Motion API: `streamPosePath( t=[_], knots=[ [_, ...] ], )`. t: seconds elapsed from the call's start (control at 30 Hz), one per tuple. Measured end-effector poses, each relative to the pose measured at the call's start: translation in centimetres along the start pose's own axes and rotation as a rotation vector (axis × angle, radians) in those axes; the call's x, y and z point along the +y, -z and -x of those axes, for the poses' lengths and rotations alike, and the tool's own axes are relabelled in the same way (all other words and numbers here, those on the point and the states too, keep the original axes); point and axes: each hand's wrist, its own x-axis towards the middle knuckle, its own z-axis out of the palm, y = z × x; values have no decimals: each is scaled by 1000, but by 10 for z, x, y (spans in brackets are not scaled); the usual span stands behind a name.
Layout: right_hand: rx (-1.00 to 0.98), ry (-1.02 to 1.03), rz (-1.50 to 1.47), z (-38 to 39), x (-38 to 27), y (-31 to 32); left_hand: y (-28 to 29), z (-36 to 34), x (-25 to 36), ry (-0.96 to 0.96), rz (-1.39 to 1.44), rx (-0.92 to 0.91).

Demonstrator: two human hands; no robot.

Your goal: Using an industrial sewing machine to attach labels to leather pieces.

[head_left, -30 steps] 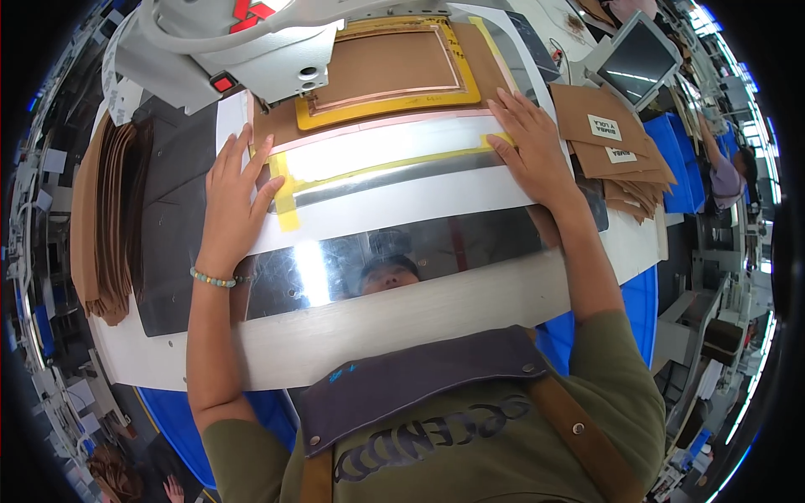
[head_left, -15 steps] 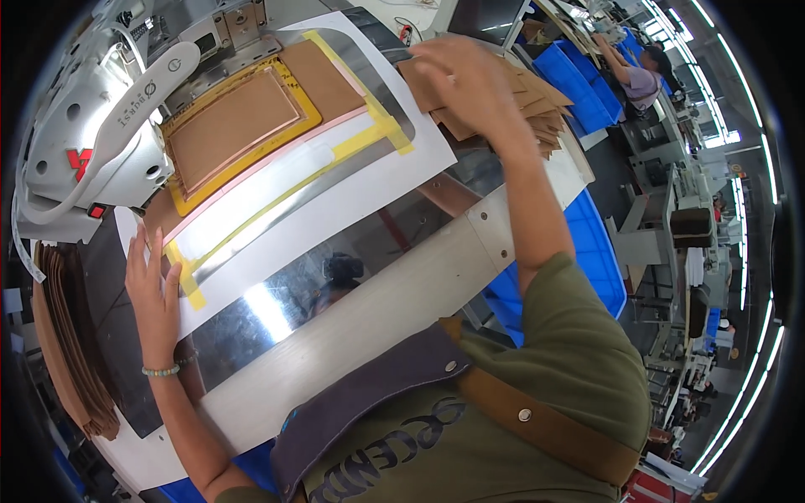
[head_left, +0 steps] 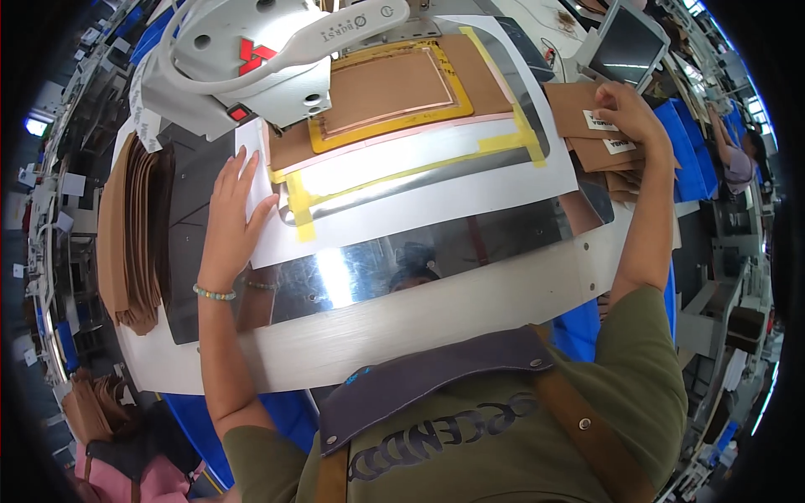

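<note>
My left hand (head_left: 231, 210) lies with fingers stretched out at the left edge of a white sheet (head_left: 402, 210), beside the yellow-taped corner of a silvery template (head_left: 402, 163). A brown panel (head_left: 486, 80) rests on the template, under a yellow-edged frame (head_left: 465, 105) around a brown rectangle (head_left: 386, 88). At the right, my right hand (head_left: 633, 113) is curled, thumb and fingers close together, over a brown piece (head_left: 570, 105) with a white label (head_left: 599, 121). What it pinches, if anything, cannot be made out. More brown pieces (head_left: 625, 180) are stacked loosely below.
A white machine (head_left: 243, 50) with a grey lever arm (head_left: 352, 25) overhangs the panel's left. Folded brown pieces (head_left: 130, 235) stand at the far left. Beyond my right hand are a tilted screen (head_left: 627, 42) and blue bins (head_left: 688, 147). Another person (head_left: 738, 159) works farther right.
The view has turned left, so the bench appears farther right. My right hand has gone from a blurred sweep to a curl above the brown pieces, whose white labels now show. My left hand stays at the sheet's left edge.
</note>
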Motion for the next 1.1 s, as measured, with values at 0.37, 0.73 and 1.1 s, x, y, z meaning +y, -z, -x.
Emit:
streamPosePath(
  t=[0.37, 0.73, 1.1],
  knots=[
    [-80, 242, -399, -71, -141, 4, 3, -8, -3, -25, 30, -33],
    [5, 581, -161, -133, -266, -169, -46, -47, 2, -102, -93, 171],
    [135, 575, -71, -128, -269, -213, -39, -78, -18, -80, 0, 104]
  ],
)
